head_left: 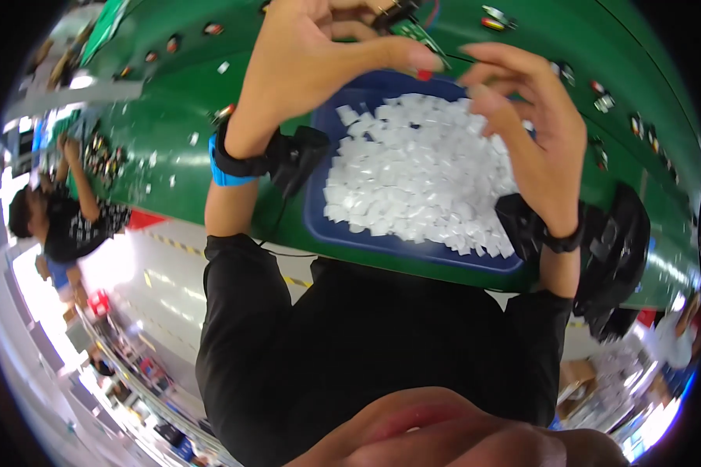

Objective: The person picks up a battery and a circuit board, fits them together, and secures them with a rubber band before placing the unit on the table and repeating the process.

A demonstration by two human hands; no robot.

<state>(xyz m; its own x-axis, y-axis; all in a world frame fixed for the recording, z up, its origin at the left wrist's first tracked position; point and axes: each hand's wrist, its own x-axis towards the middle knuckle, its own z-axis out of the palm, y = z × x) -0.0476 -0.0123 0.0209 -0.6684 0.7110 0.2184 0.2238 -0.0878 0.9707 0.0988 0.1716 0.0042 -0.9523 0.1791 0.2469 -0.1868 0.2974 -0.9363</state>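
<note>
My left hand is closed around a small green circuit board with a black part on it, above the far side of a blue tray. Red and blue wires run up behind the board, and a small red piece shows under my left thumb tip. To the right, my right hand hovers over the tray's far right corner, its fingers loosely bent and apart, close to the board's end. Nothing shows between them. Beneath both hands, the blue tray holds a heap of small white squarish pieces.
Small assemblies with coloured parts lie along the far and right sides of the green table. A black bag-like bundle hangs beside my right wrist. Another person works at the left, near a pile of parts.
</note>
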